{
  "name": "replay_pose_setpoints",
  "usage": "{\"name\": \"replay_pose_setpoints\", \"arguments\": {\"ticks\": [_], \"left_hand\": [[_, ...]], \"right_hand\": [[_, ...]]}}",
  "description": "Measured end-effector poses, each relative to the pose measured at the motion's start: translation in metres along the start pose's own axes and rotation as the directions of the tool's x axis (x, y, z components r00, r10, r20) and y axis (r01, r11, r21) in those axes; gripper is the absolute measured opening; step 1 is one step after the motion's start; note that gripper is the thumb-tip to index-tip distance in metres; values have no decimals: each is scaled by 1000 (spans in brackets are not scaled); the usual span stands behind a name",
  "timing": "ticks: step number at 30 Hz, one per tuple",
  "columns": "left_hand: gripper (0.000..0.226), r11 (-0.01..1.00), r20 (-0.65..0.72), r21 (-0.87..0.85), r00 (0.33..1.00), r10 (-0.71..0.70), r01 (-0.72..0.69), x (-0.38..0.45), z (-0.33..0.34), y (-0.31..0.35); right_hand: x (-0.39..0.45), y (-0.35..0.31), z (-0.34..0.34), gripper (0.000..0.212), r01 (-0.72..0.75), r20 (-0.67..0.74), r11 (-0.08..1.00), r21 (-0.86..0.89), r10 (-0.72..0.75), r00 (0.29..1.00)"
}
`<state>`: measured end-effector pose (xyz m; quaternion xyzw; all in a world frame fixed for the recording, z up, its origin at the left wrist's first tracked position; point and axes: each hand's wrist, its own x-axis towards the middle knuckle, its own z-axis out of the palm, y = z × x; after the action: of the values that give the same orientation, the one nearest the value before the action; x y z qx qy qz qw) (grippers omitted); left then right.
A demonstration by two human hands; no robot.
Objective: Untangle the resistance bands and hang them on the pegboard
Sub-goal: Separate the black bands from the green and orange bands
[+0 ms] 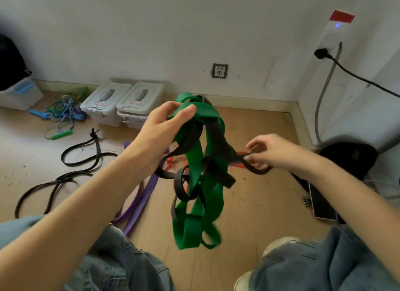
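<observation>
Pinching the wide green band (195, 160) near its top, the left hand (164, 126) holds the knot aloft at centre frame. Right hand (266, 153), centre right, has its fingers curled round a loop of the black band (218, 139), drawing it sideways. Best practice is probably to feed that loop back through the green folds slowly, not tug. No pegboard is visible.

White wall (194, 30), wood floor (259, 139), wall socket (220, 70), storage boxes (123, 102)
</observation>
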<state>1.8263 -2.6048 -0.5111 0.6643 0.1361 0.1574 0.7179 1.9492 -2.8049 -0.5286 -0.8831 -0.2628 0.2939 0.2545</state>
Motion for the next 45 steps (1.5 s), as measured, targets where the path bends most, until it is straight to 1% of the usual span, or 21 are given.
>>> {"name": "replay_pose_setpoints", "arguments": {"ticks": [1,3,6,8,12,15,17,19,23,25,27,29,31,32,35,37,40,42,43,44,45], "left_hand": [[20,1000,-1,-5,1000,-2,2,-1,0,2],[25,999,13,45,1000,-9,8,-4,4,4],[27,998,16,65,1000,-16,15,-9,9,7],[28,999,22,52,1000,-4,3,-10,8,12],[36,999,-21,34,1000,20,-20,-8,-1,20],[35,999,-90,49,996,-11,15,-3,-9,19],[39,997,-68,66,997,-45,49,-2,-8,15],[47,996,7,71,999,-51,50,-3,-3,8],[58,978,13,180,994,-107,103,-1,-7,8],[62,913,-64,388,992,-111,127,3,-13,5],[59,770,-22,632,995,-94,87,5,-14,-4],[62,668,61,743,990,-130,42,4,-11,-9],[67,673,81,736,978,-190,70,6,-13,-9],[69,677,105,732,971,-214,70,6,-16,-7],[86,545,275,827,944,-181,-137,7,-21,-1],[73,504,354,822,931,-88,-265,6,-25,2],[32,564,292,760,945,147,-323,6,-28,6],[16,535,184,748,897,401,-393,7,-28,4],[14,497,158,773,879,450,-394,8,-26,3],[15,450,172,813,890,422,-370,8,-25,-2],[19,375,224,871,935,275,-319,8,-23,-12]], "right_hand": [[0,-1,6,60,7,31,997,-80,-5,1000],[-1,-7,11,58,149,-22,982,-120,-153,988],[-1,-12,13,47,301,133,930,212,-333,934],[-3,-14,19,54,252,254,878,406,-373,892],[-8,-17,23,52,104,407,839,534,-363,838],[-11,-18,16,35,39,418,792,609,-362,833],[-13,-20,16,36,67,408,796,602,-379,831],[-16,-25,24,37,142,373,819,557,-399,838],[-16,-29,23,22,352,65,851,391,-407,911],[-14,-26,7,18,366,-84,853,373,-361,929],[-14,-25,-7,17,394,-208,869,299,-344,916],[-14,-25,-14,17,428,-309,904,-18,-412,857],[-11,-26,-18,19,366,-362,861,-353,-486,795],[-10,-26,-20,20,342,-376,849,-403,-494,784],[-10,-29,-22,17,402,-348,873,-276,-481,805],[-11,-32,-21,14,484,-267,867,-118,-497,826],[-17,-38,-23,19,568,-79,776,275,-571,817],[-18,-37,-23,17,527,-43,626,575,-620,783],[-16,-36,-20,17,463,-45,554,691,-607,793],[-13,-33,-13,19,403,-33,537,741,-571,820],[-9,-29,-2,21,362,1,601,713,-517,856]]}}
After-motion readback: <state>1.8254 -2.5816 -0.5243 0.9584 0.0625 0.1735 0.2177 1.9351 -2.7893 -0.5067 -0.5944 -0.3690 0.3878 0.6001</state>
